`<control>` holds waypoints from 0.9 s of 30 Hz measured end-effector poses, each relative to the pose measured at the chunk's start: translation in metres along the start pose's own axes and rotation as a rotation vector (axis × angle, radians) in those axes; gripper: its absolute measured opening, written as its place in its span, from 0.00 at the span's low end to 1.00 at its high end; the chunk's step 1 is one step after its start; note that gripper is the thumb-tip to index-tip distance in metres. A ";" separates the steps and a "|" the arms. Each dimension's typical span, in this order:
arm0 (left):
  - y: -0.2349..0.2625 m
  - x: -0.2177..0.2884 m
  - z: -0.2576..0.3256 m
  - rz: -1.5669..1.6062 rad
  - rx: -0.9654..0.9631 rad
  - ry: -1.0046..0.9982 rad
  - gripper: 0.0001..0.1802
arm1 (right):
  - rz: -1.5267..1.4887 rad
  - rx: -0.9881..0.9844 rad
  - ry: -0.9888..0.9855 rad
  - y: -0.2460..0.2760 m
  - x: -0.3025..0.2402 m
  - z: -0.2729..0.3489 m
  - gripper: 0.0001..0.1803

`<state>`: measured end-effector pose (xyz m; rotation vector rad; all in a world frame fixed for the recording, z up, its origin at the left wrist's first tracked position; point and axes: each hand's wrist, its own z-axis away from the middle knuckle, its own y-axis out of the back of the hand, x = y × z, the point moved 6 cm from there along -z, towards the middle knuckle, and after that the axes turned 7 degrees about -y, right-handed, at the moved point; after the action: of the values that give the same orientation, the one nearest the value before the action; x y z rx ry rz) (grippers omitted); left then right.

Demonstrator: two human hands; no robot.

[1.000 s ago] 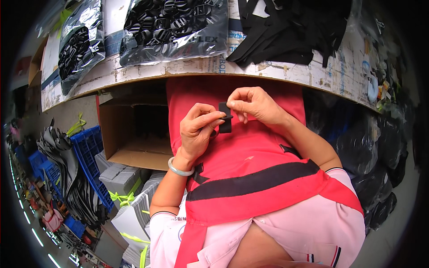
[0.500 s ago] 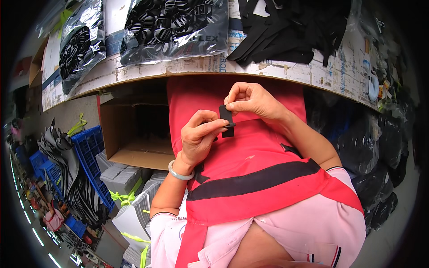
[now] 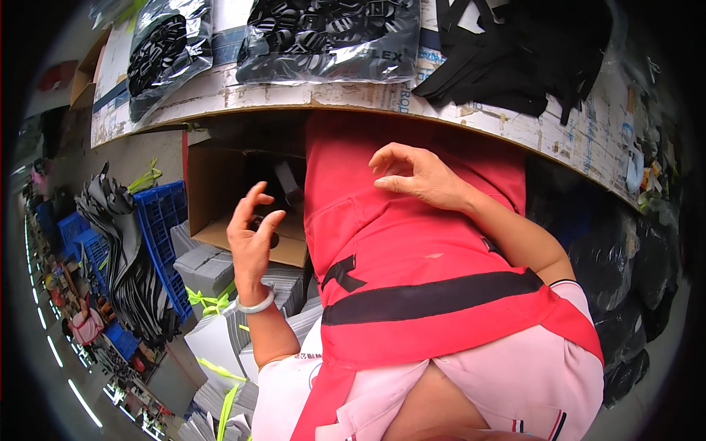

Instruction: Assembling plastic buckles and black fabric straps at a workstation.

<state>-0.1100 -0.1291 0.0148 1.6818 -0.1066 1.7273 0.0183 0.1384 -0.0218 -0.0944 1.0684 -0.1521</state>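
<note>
My left hand [image 3: 250, 239] is raised in front of a cardboard box, with thumb and fingers spread. A small dark roundish thing [image 3: 273, 239] shows between its thumb and fingers; I cannot make out what it is or whether it is held. Inside the box [image 3: 213, 234], beyond the hand, a blurred greyish strip [image 3: 289, 184] stands out against the dark interior. Over the red apron [image 3: 412, 242] on my lap, my right hand [image 3: 419, 176] hovers with curved fingers and the thumb apart, nothing visible between them.
On the worktable [image 3: 353, 97] lie clear bags of black buckles [image 3: 316, 33] and a pile of black straps [image 3: 515, 62]. Left stand a blue crate [image 3: 163, 250], dark strips [image 3: 125, 257] and tied grey stacks [image 3: 213, 338]. Black plastic bags [image 3: 599, 250] sit at right.
The black strap piece both hands held is out of them. My left hand has moved left towards the box and spread its fingers; my right has opened. A greyish strip now shows in the box.
</note>
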 end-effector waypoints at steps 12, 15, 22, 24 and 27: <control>-0.152 0.045 -0.019 0.267 -0.434 -0.232 0.43 | 0.206 -0.132 -0.189 -0.015 0.002 0.003 0.11; -0.157 0.035 -0.020 0.527 -0.552 0.065 0.40 | -0.008 -0.060 -0.251 0.002 0.013 0.008 0.09; -0.158 -0.001 -0.013 1.161 -0.467 0.543 0.23 | -0.334 -0.084 -0.282 0.023 0.011 0.013 0.10; -0.158 0.011 -0.015 0.976 -0.441 0.369 0.23 | -0.461 -0.160 -0.363 0.022 0.025 0.011 0.11; -0.149 0.056 -0.025 0.367 -0.356 -0.261 0.17 | -0.565 -0.205 -0.411 0.019 0.030 0.014 0.11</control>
<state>-0.0465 0.0184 0.0009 1.6764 -0.8389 1.6086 0.0458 0.1517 -0.0439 -0.5901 0.6206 -0.5099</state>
